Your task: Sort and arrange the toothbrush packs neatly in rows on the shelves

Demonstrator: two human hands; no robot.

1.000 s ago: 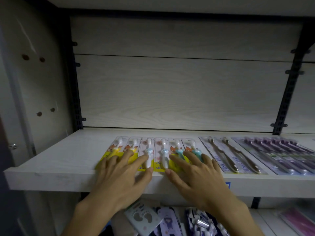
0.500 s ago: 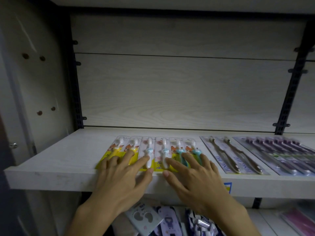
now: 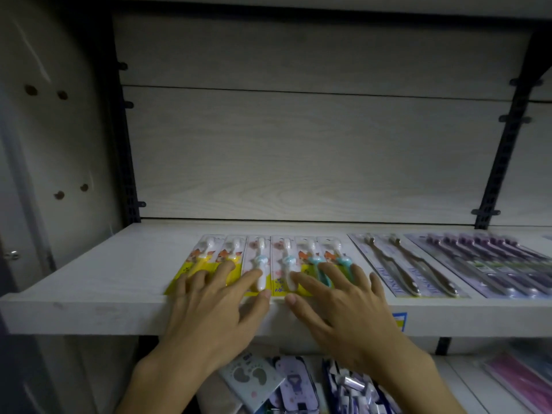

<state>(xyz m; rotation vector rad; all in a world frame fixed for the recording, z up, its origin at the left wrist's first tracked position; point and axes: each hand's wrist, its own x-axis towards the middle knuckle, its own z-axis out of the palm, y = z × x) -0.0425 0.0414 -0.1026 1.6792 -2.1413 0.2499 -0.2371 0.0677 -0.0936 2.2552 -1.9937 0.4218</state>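
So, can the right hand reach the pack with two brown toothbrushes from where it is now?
Probably yes. The right hand rests on the children's packs, and the brown toothbrush pack lies flat just beside it with nothing between them.

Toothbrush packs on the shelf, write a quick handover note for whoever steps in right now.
Left hand: open, fingers flat on the yellow children's packs; no grip.
Right hand: open, fingers flat on the teal children's packs; no grip.
Between them lie the pink-backed children's packs; all sit side by side near the front edge of the shelf.
To the right: a brown two-brush pack, then purple packs, also in the row.
Done: this row looks lined up.
Left: loose packs on the lower shelf probably need sorting.
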